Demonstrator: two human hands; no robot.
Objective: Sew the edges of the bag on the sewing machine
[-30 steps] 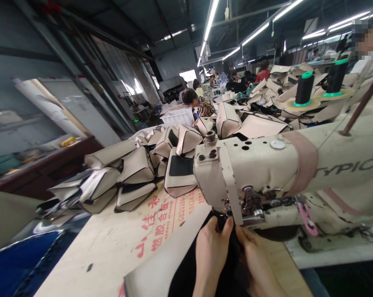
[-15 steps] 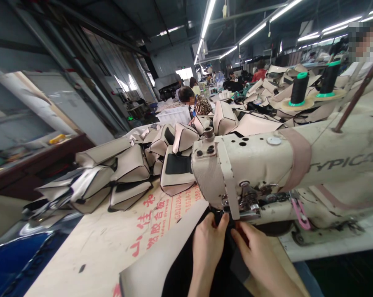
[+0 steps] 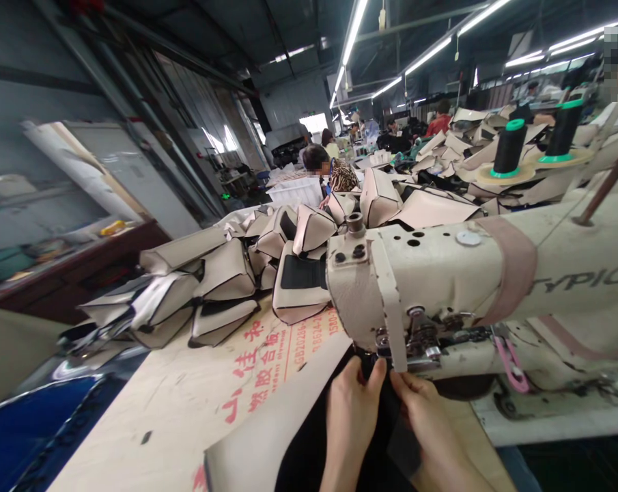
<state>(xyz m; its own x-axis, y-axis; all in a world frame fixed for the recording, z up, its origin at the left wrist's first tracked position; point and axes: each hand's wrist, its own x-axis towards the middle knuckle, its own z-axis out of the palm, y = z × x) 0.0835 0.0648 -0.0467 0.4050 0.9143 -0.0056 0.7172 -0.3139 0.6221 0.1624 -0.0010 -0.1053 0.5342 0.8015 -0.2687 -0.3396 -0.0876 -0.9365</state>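
The fingers (image 3: 373, 374) of the left hand (image 3: 350, 417) lay flat and close together on the black fabric piece (image 3: 309, 451), their tips pushed right up under the head of the cream-coloured industrial sewing machine (image 3: 442, 280); they pressed the cloth down rather than gripping it. The right hand (image 3: 431, 430) came in from the other side with its fingers curled and pinched on a fold of the same black fabric just beside the left hand, at the foot of the machine. The needle area itself was hidden behind the machine head and the fingertips. The black fabric was soft and matte, joined along its left edge to a long beige leather-like panel (image 3: 268, 437) that ran out toward the near edge of the pale surface (image 3: 149, 437), which bore red printed characters. A pink plastic clip (image 3: 508, 362) hung on the machine body to the right of the hands. Farther out on the surface lay a heap of finished beige and black sewn covers (image 3: 221, 273), stacked and leaning on one another, with more of them piled behind the machine. Two black thread spools with green ends (image 3: 508, 147) stood upright on beige discs above the machine arm. A white plastic crate (image 3: 296, 193) sat beyond the heap; what it held could not be made out. A seated person in a patterned top (image 3: 334, 174) worked near it, well apart from the hands.
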